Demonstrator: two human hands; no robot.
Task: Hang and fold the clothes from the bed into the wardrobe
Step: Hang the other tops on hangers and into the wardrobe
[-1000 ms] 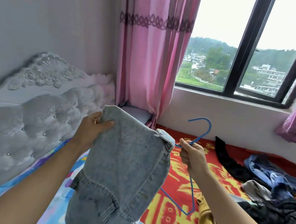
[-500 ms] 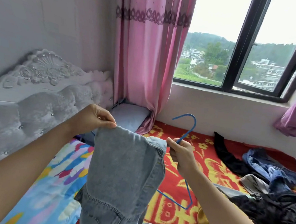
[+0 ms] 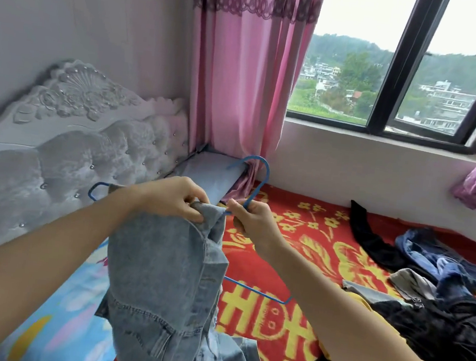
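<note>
Both hands have drawn together, and the blue hanger's (image 3: 267,174) left tip now pokes out past the denim jacket (image 3: 156,274). Left hand (image 3: 176,200) pinches the jacket's collar edge; right hand (image 3: 251,220) pinches the hanger's neck under the hook. The jacket dangles above the bed (image 3: 312,247); a clothes pile (image 3: 438,307) lies farther right.
</note>
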